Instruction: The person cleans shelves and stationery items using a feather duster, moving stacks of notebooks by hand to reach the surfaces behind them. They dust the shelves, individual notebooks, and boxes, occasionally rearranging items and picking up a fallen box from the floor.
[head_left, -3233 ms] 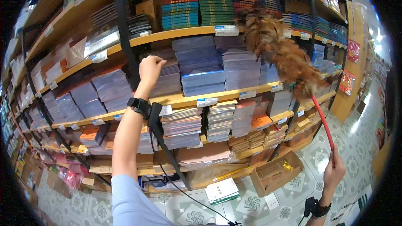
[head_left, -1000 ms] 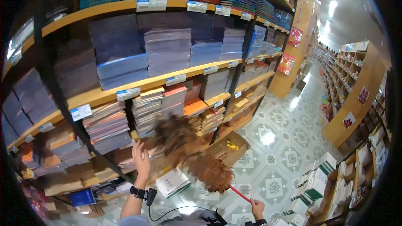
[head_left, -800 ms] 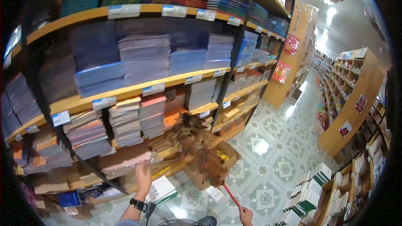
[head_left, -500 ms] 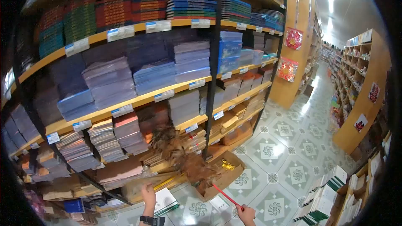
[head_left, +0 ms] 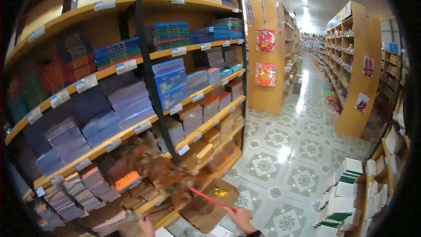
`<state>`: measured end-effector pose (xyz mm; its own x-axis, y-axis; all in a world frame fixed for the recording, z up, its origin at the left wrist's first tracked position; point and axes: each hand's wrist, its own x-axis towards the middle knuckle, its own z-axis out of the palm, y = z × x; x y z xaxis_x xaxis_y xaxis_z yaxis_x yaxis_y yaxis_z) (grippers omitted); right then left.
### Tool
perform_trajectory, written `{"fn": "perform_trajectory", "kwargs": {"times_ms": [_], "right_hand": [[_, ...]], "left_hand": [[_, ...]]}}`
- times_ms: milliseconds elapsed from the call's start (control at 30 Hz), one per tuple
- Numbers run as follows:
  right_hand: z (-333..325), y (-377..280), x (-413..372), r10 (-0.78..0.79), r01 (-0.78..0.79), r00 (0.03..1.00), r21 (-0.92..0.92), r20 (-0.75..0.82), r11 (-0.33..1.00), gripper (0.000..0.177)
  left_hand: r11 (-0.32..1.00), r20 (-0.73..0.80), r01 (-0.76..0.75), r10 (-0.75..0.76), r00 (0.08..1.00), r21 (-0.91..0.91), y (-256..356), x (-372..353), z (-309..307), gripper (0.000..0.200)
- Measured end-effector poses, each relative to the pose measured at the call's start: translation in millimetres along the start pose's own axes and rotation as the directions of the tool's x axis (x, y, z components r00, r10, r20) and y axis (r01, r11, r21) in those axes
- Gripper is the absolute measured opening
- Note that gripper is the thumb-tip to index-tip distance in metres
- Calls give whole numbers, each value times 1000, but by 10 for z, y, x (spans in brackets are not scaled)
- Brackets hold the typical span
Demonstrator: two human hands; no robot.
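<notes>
A feather duster with brown feathers [head_left: 162,169] and a thin red handle [head_left: 210,199] is in my right hand [head_left: 242,219], whose fingers are closed round the handle's end. Its feathers, blurred by motion, lie against the lower shelves, over stacks of paper goods near a black upright. My left hand [head_left: 146,227] is at the bottom edge beside the lowest shelf, fingers loosely bent, with nothing visible in it. Between the hands, an open cardboard box [head_left: 204,217] on the floor holds a shiny gold item [head_left: 220,192].
Wooden shelves [head_left: 98,147] with price labels carry stacked notebooks and blue boxes [head_left: 170,83] on the left. White books with green edges [head_left: 344,197] stand in piles at the lower right. A tiled floor aisle [head_left: 280,166] runs back between shelving units.
The camera view has turned right and the shelves have shifted left. The feather duster has moved left in view, still in my right hand. My left hand appears lower in view.
</notes>
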<state>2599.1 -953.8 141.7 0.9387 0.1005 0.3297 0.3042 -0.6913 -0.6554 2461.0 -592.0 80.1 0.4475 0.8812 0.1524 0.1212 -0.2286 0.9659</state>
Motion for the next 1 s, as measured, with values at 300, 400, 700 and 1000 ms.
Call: {"fn": "perform_trajectory", "kwargs": {"times_ms": [300,400,700,1000], "right_hand": [[-320,731,80,18,-20,992,-20,-125,1000,36],[-411,736,360,-113,110,986,-37,-122,993,32],[-318,-55,1494,-178,235,965,335,-190,912,23],[642,532,1981,64,-79,997,592,47,802,36]], "left_hand": [[978,1,139,-141,990,-156,859,6,179,18],[951,-20,153,-164,986,-270,459,183,119,16],[865,-10,275,-307,952,-420,434,410,268,13],[881,58,195,-189,980,-432,648,657,669,13]]}}
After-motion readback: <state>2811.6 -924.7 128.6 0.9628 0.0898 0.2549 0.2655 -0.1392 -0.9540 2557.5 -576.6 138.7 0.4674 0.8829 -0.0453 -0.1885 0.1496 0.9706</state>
